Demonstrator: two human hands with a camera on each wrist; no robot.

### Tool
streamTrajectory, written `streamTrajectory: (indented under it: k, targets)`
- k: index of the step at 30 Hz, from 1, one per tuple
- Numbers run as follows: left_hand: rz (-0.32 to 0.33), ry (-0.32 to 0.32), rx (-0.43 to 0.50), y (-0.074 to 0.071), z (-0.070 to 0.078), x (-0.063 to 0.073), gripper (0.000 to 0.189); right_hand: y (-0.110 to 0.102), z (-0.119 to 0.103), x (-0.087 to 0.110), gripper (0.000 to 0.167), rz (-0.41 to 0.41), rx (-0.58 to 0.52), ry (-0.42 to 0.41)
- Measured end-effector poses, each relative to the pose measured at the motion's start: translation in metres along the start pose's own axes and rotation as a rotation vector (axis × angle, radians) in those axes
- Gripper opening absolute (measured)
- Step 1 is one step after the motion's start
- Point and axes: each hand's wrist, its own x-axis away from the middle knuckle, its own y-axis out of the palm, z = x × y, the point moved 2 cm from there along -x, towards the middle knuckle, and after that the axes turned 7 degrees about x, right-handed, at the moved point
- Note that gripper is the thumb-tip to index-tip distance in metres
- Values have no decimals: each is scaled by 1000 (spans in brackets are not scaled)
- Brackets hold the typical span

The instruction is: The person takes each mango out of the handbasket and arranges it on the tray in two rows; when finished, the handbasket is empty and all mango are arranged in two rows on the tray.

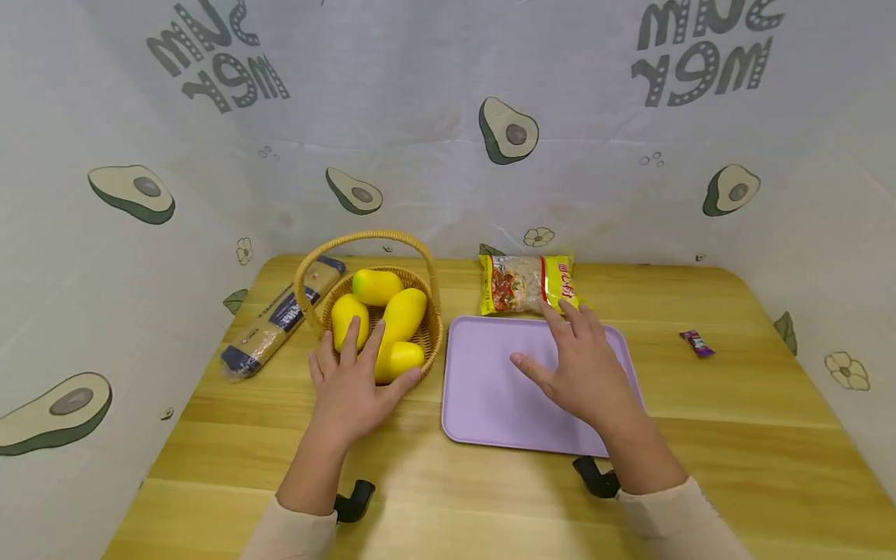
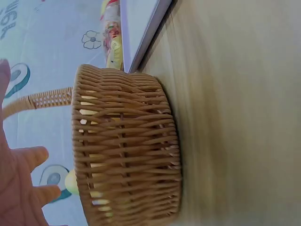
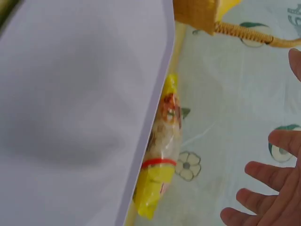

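A wicker basket (image 1: 432, 342) with a tall arched handle holds several yellow mangoes (image 1: 406, 311), one of them greenish at its tip. Over the basket's near edge hovers my left hand (image 1: 353, 397), fingers spread and gripping nothing. In the left wrist view the woven side of the basket (image 2: 124, 146) fills the middle, with the fingers above its rim. My right hand (image 1: 584, 373) hangs above a lilac tray (image 1: 490, 389), its fingers apart and holding nothing. Behind the tray lies a yellow food packet (image 1: 521, 284) with a clear middle, near the right fingertips.
Left of the basket lies a long clear packet with blue ends (image 1: 276, 323). A small purple wrapped sweet (image 1: 697, 343) is on the right of the wooden table (image 1: 434, 498). Two black curved pieces (image 1: 355, 502) stand near the forearms. An avocado-print cloth (image 1: 420, 101) surrounds the table.
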Motion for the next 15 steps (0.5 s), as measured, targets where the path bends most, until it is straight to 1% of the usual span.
streamTrajectory:
  k: [2,4,6,8,11,15]
  targets:
    - [24,1,43,-1,-4,5,93,4,-6,1,91,-6,-46,-13]
    - [51,-2,85,-1,-9,10,87,11,-13,3,89,6,-68,-40]
    - [78,-22,129,0,-15,13,82,18,-21,5,86,22,-79,-74]
    - [99,-57,176,2,-20,15,78,26,-29,8,85,31,-82,-110]
    - [121,-129,249,7,-28,15,74,37,-44,11,84,28,-92,-159]
    - [162,-205,360,14,-38,11,70,47,-63,12,83,11,-113,-215]
